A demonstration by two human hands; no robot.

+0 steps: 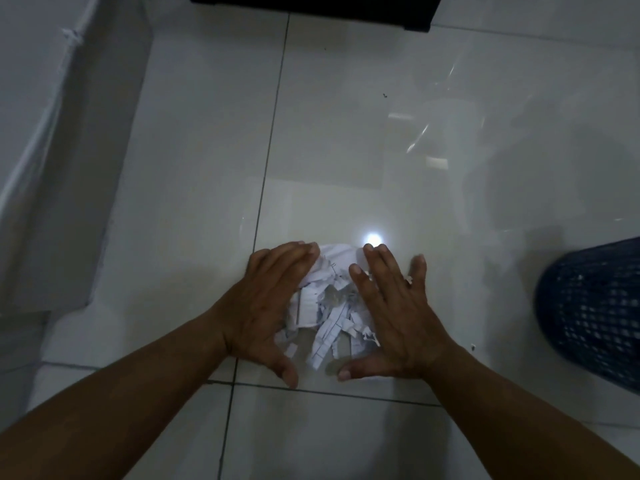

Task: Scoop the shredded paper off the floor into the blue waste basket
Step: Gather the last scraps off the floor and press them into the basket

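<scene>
A small heap of white shredded paper (pixel 329 306) lies on the glossy tiled floor (pixel 346 133). My left hand (pixel 266 306) presses against the heap's left side with straight fingers and the thumb spread toward me. Against the right side lies my right hand (pixel 391 313), fingers straight and slightly apart, thumb pointing inward under the heap. The two hands enclose the paper between them. The blue mesh waste basket (pixel 592 313) stands at the right edge of the view, a short way to the right of my right hand, partly cut off.
A white wall base or panel (pixel 69 150) runs along the left. A black object (pixel 311 8) sits at the top edge. A few tiny dark specks (pixel 385 95) dot the floor beyond the heap. A bright light reflection (pixel 372 239) shines just past my fingertips.
</scene>
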